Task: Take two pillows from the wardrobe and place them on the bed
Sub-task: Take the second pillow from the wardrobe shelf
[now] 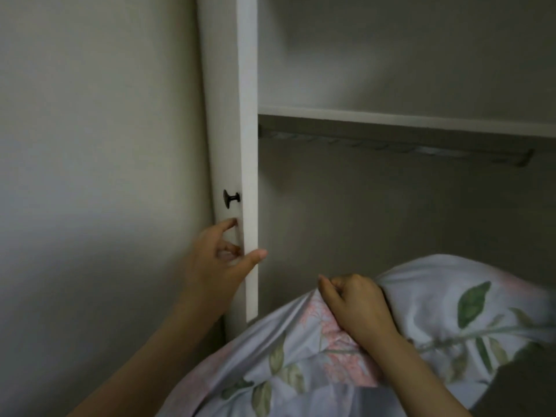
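Before the wardrobe (391,121), one floral pillow (436,311) bunched in the fisted right hand (358,305), left hand (219,263) pinching its door (240,115).

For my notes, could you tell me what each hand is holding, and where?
The right hand grips the floral pillow by bunched fabric at its top edge. The left hand holds the wardrobe door edge below the knob.

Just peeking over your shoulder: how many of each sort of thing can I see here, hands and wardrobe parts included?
Hands: 2, left hand on the door edge, right hand gripping the floral pillow
Floral pillow: 1 visible
Wardrobe door: 1
Black knob: 1
Shelf: 1
Hanging rail: 1
Total: 7
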